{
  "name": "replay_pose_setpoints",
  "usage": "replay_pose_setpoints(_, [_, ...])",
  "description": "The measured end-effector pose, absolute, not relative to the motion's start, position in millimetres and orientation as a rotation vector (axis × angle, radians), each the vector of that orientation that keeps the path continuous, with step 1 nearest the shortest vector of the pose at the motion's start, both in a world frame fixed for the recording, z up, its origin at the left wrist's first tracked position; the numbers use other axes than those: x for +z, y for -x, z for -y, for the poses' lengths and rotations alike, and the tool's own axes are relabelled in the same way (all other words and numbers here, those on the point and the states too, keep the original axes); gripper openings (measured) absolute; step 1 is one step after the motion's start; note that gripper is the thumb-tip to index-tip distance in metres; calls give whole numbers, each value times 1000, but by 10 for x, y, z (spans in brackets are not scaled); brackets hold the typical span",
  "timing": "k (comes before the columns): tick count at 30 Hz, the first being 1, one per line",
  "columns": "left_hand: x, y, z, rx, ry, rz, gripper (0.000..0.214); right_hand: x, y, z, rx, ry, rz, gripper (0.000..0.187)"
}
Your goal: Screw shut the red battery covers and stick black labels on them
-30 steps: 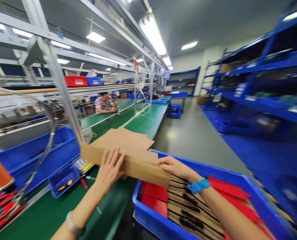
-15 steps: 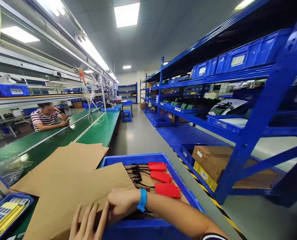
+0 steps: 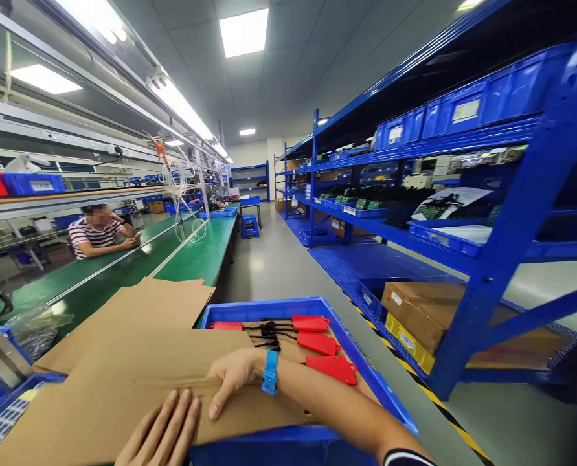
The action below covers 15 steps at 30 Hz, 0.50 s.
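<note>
A brown cardboard sheet (image 3: 123, 375) spans the bench side and the left part of a blue bin (image 3: 385, 395). My left hand (image 3: 164, 427) lies flat on the sheet near its front edge, fingers stretched out. Beside it, my right hand (image 3: 237, 375), with a blue wristband (image 3: 269, 372), presses on the sheet along a crease; its thumb is spread and its fingertips are partly hidden. Inside the bin, several flat red pieces (image 3: 331, 369) with black cables (image 3: 271, 330) lie on a cardboard layer. Part of the contents is covered by the sheet.
More cardboard (image 3: 147, 301) lies on the green bench (image 3: 195, 252). A small blue tray (image 3: 6, 414) stands at left. Across the bench sits a person in a striped shirt (image 3: 96, 236). Blue shelving (image 3: 492, 259) lines the right, beyond the aisle floor (image 3: 269, 259).
The cardboard sheet's front part has come down flat over the bin's near left side. My right hand has opened out from its closed hold, and my left hand now lies flatter.
</note>
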<state>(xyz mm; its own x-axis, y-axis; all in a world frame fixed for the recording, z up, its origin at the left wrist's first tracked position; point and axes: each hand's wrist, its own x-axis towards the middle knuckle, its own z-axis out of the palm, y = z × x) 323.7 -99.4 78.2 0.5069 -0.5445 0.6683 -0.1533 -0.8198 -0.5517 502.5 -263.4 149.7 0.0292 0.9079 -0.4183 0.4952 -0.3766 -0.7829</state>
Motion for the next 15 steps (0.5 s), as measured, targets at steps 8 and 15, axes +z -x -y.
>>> replay_pose_setpoints(8, [2283,-3469,1245,-1391,2451,-309,28,2483,-4474,3269,-1380,2035,1573,31])
replay_pose_setpoints(15, [1720,-3923,1810,-990,2838,27,74,2490,-6211,3584,-838,2542,1078,41])
